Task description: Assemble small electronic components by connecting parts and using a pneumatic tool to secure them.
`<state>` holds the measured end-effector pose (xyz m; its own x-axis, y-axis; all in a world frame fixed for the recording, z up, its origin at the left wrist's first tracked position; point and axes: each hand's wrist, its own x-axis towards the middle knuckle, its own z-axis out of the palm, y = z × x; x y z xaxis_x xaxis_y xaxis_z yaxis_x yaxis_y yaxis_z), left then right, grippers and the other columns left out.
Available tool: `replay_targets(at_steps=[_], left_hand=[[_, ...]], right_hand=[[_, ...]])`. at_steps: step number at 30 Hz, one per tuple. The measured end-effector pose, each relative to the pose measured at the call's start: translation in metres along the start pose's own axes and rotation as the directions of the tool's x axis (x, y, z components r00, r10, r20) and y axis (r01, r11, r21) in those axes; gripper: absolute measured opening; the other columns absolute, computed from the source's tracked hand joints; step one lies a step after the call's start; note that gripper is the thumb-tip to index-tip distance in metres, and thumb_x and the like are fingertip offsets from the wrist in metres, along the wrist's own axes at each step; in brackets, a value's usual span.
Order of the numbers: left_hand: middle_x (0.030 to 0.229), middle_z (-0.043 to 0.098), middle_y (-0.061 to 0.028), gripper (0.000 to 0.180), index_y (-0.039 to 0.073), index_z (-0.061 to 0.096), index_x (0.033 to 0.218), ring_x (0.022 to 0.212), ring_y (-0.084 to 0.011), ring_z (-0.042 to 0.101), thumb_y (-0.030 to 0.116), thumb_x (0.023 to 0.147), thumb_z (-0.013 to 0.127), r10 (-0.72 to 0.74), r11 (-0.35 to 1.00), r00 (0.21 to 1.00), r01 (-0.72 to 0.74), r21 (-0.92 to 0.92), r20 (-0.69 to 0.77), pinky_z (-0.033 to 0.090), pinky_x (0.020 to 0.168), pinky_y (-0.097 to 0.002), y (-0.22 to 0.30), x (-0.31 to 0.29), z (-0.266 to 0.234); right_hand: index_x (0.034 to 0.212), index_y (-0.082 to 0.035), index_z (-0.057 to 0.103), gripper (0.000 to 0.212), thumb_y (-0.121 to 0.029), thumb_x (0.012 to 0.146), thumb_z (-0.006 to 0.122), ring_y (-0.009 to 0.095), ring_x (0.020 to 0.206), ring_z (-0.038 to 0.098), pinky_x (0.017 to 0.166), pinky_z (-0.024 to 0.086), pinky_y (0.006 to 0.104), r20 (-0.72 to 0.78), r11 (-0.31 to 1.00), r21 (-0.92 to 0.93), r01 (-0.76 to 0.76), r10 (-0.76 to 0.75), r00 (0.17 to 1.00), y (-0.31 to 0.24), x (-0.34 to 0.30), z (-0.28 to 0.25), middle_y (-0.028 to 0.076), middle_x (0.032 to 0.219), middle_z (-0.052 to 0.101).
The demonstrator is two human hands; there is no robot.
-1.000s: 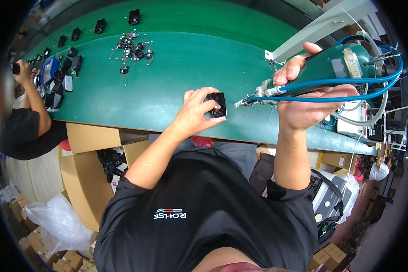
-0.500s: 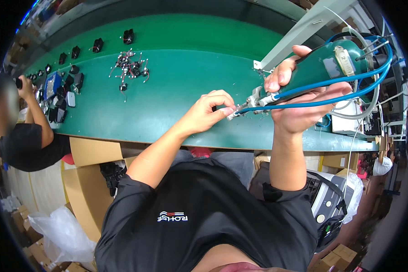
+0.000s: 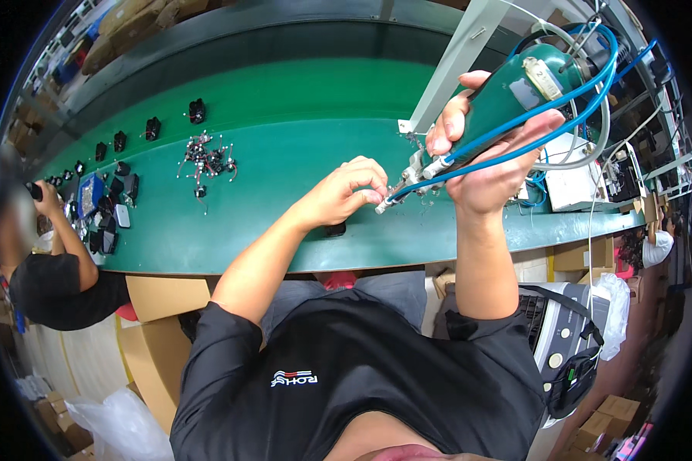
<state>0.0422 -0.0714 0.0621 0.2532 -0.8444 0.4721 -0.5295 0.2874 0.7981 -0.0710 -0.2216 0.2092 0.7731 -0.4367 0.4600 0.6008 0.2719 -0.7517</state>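
Note:
My right hand [image 3: 488,173] grips a green pneumatic tool [image 3: 507,88], a thick cylinder with blue air hoses [image 3: 507,131] and a metal head [image 3: 417,170]. The tool slants down to the left above the bench. At its tip, my left hand [image 3: 350,190] has thumb and fingertips pinched together; whatever is between them is too small or hidden to make out. Partly covered by that hand, a small black part [image 3: 335,230] lies on the green bench top [image 3: 284,154].
A cluster of small black parts with red wires [image 3: 206,160] lies left of centre. Black blocks [image 3: 153,128] stand in a row behind it. A grey metal post [image 3: 454,65] rises by the tool. A co-worker [image 3: 54,280] sits at far left; open cardboard boxes [image 3: 158,361] stand below the bench.
The view has shifted, so the bench sits lower in the picture. The black part under my left hand has come into sight. Both hands keep about the same hold at the tool.

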Motion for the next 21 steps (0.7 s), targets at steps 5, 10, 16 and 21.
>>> replay_targets(at_steps=[5,10,16,21], left_hand=[[0.108,0.061,-0.0081,0.008,0.005,0.061,0.101,0.108,-0.0255,0.057,0.009,0.095,0.065,-0.038,0.996,0.997,0.042,-0.076,0.061,0.042,0.101,-0.0386,0.003,0.0,0.008],[0.109,0.06,-0.0069,0.009,0.005,0.061,0.101,0.106,-0.0208,0.057,0.008,0.094,0.066,-0.046,0.983,0.996,0.059,-0.171,0.083,0.043,0.099,-0.0363,0.003,0.0,0.008],[0.103,0.068,-0.0043,0.01,0.002,0.067,0.103,0.093,-0.0112,0.063,0.002,0.092,0.068,-0.294,0.839,0.95,0.31,-0.448,0.107,0.052,0.086,-0.0289,-0.011,-0.01,0.016],[0.094,0.073,-0.0044,0.01,0.0,0.072,0.099,0.087,-0.0103,0.067,-0.004,0.09,0.07,-0.386,0.815,0.922,0.359,-0.455,0.036,0.055,0.08,-0.0289,-0.011,-0.008,0.017]], right_hand=[[0.119,0.002,0.053,0.099,-0.088,0.091,0.021,0.02,0.052,0.054,0.053,0.049,0.0312,0.017,1.0,0.03,0.004,-0.005,1.0,0.001,-0.001,-0.008,0.009,0.066,0.054],[0.117,0.001,0.053,0.101,-0.089,0.09,0.019,0.019,0.051,0.054,0.05,0.048,0.0295,-0.005,0.996,-0.083,0.016,-0.017,1.0,0.003,0.0,-0.007,0.008,0.065,0.053],[0.118,0.002,0.053,0.1,-0.089,0.09,0.019,0.02,0.05,0.055,0.049,0.049,0.03,-0.003,1.0,0.009,-0.013,0.013,1.0,0.004,0.001,-0.008,0.008,0.065,0.053],[0.118,0.002,0.053,0.1,-0.089,0.09,0.02,0.019,0.05,0.055,0.048,0.048,0.0296,-0.029,0.997,-0.074,0.019,-0.021,0.999,0.001,0.003,-0.008,0.008,0.065,0.053]])
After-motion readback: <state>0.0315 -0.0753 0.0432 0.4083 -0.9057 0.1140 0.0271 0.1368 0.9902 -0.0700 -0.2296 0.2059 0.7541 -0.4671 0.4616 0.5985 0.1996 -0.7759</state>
